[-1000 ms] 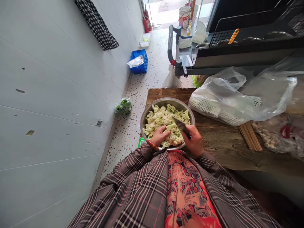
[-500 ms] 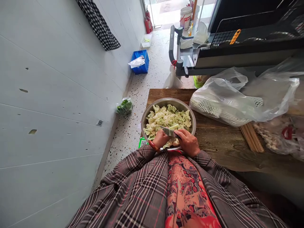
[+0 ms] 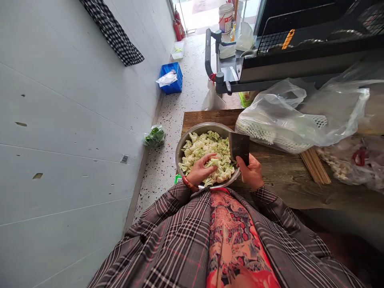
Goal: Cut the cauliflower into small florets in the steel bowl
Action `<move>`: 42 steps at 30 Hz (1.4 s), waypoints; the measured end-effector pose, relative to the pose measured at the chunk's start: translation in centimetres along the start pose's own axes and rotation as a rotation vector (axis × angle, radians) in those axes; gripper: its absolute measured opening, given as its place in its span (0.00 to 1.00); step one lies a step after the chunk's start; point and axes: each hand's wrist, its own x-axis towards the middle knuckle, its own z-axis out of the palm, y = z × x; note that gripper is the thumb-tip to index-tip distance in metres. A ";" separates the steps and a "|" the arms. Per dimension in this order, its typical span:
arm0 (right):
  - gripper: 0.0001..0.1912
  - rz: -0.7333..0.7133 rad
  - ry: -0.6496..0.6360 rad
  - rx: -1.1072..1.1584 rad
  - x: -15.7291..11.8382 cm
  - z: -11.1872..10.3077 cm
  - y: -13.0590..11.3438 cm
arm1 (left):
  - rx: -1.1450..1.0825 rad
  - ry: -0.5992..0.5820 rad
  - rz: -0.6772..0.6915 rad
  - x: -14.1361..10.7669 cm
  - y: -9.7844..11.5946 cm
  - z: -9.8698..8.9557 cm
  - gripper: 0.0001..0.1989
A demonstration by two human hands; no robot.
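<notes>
A round metal bowl (image 3: 178, 154) full of cut cauliflower (image 3: 198, 146) sits on the wooden table's near left corner. My left hand (image 3: 201, 170), with a reddish bracelet at the wrist, is over the bowl's near part. Its thumb and fingers curve around a pale cauliflower floret (image 3: 213, 162). My right hand (image 3: 252, 174) grips a cleaver (image 3: 239, 146) at the bowl's right rim. The broad dark blade points up and away, apart from the left hand. The handle is mostly hidden in my fist.
Right of the bowl, a clear plastic bag (image 3: 279, 116) with white netting lies on the wooden table (image 3: 276, 172), near wooden sticks (image 3: 315, 166) and another filled bag. A dark cart (image 3: 288, 72) stands beyond. Bagged greens (image 3: 155, 136) and a blue crate (image 3: 171, 78) rest on the floor.
My right hand has moved right with the cleaver, away from my left hand, and the blade has turned upward. My left hand's fingers have spread around the floret. The view has shifted slightly.
</notes>
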 end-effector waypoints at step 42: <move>0.22 -0.404 -0.336 -0.216 -3.1 0.6 -5.1 | -0.225 0.010 -0.019 -1.1 0.1 -1.1 0.32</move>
